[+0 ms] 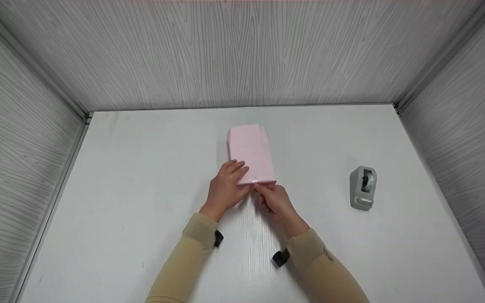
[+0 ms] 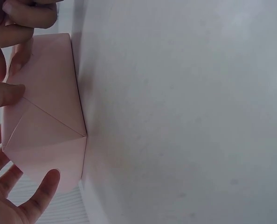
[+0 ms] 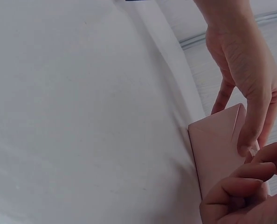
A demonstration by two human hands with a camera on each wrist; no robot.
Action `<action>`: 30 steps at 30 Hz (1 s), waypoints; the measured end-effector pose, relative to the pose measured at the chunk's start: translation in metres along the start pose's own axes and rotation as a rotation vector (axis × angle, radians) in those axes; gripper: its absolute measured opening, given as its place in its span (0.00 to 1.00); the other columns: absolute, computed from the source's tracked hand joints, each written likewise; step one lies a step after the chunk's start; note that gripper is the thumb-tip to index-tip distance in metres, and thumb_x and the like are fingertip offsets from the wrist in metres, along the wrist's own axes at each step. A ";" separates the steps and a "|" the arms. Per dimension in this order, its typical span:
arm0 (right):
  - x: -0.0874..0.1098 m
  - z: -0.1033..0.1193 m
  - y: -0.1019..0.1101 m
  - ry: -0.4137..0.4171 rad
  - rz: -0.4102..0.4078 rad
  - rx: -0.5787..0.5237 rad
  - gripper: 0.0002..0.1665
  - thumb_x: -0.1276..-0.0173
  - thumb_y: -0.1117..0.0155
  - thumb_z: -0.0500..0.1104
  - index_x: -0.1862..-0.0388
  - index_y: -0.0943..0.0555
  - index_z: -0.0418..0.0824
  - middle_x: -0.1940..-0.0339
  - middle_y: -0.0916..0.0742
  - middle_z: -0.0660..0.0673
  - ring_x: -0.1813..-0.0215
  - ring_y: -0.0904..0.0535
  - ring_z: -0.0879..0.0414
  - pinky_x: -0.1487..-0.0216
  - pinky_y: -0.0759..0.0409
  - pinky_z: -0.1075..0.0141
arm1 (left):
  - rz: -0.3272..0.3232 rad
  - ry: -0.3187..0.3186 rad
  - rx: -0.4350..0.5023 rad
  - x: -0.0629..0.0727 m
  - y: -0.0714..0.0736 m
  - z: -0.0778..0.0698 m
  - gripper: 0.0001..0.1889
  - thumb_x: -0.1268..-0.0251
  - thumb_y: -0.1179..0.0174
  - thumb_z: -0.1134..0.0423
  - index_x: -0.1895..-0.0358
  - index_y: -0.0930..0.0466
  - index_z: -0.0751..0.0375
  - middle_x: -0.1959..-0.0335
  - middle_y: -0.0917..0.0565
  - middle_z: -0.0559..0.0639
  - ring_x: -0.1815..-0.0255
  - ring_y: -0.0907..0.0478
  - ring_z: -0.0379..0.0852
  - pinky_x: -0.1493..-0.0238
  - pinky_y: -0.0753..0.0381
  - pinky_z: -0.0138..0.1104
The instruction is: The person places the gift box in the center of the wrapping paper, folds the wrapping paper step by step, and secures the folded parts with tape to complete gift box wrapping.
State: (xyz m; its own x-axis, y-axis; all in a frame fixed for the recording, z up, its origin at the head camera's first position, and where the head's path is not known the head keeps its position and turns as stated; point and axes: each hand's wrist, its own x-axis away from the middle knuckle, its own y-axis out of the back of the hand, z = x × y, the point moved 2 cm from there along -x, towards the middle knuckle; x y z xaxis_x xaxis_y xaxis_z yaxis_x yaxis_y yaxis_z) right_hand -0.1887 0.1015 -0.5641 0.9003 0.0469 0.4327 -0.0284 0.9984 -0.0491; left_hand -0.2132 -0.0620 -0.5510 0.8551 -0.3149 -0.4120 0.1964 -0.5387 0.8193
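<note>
A pink paper-wrapped box [image 1: 251, 151] lies lengthwise on the white table, its folded near end [image 2: 47, 121] facing me. My left hand [image 1: 227, 185] grips its near left corner, with fingers spread over the top and side. The left thumb [image 2: 10, 94] presses the end face near the upper edge. Right beside it, my right hand [image 1: 275, 198] has curled fingers, thumb and index finger pinching at that same edge. A small translucent piece [image 3: 253, 152], resembling clear tape, shows between the two hands; the pinching fingertips partly hide it.
A grey tape dispenser [image 1: 363, 188] with a roll in it stands on the right side of the table [image 1: 141, 189]. Grey wood-grain panels [image 1: 242, 54] enclose the table at the back and on both sides.
</note>
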 end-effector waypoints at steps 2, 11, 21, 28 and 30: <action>0.001 0.001 0.001 0.000 0.012 0.017 0.19 0.31 0.35 0.45 0.65 0.20 0.26 0.86 0.25 0.50 0.85 0.35 0.62 0.84 0.38 0.70 | -0.001 -0.002 -0.004 0.000 0.000 0.000 0.25 0.46 0.29 0.55 0.44 0.17 0.58 0.39 0.22 0.50 0.33 0.32 0.51 0.42 0.24 0.43; 0.000 0.002 0.001 0.031 -0.021 0.124 0.19 0.34 0.33 0.45 0.78 0.23 0.35 0.88 0.25 0.50 0.86 0.36 0.61 0.85 0.39 0.69 | 0.011 0.009 0.000 0.000 0.002 -0.002 0.25 0.45 0.29 0.56 0.43 0.18 0.58 0.39 0.22 0.50 0.33 0.33 0.50 0.44 0.22 0.44; -0.004 0.002 -0.001 0.031 -0.063 0.183 0.18 0.34 0.34 0.45 0.79 0.23 0.35 0.88 0.24 0.50 0.87 0.36 0.62 0.86 0.40 0.70 | 0.023 0.013 0.000 0.000 0.000 0.000 0.25 0.45 0.29 0.55 0.43 0.18 0.58 0.38 0.22 0.50 0.32 0.33 0.50 0.42 0.24 0.43; -0.005 0.000 -0.002 0.050 -0.066 0.165 0.16 0.33 0.34 0.42 0.77 0.22 0.34 0.86 0.24 0.49 0.86 0.36 0.62 0.85 0.39 0.69 | 0.036 0.016 0.021 0.000 0.001 0.001 0.25 0.45 0.29 0.55 0.42 0.18 0.58 0.38 0.22 0.49 0.32 0.33 0.50 0.42 0.24 0.44; -0.006 0.000 -0.003 0.070 -0.072 0.176 0.15 0.34 0.33 0.41 0.77 0.21 0.32 0.86 0.24 0.49 0.86 0.36 0.62 0.85 0.39 0.70 | 0.040 0.015 0.030 0.000 0.002 0.001 0.26 0.44 0.29 0.55 0.42 0.18 0.58 0.37 0.23 0.49 0.32 0.33 0.50 0.41 0.24 0.44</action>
State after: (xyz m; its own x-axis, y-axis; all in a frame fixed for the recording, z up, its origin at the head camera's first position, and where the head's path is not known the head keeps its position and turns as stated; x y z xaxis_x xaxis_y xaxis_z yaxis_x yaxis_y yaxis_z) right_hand -0.1945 0.0987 -0.5666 0.9305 -0.0210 0.3658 -0.0328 0.9896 0.1403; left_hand -0.2134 -0.0639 -0.5494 0.8690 -0.3253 -0.3729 0.1473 -0.5495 0.8224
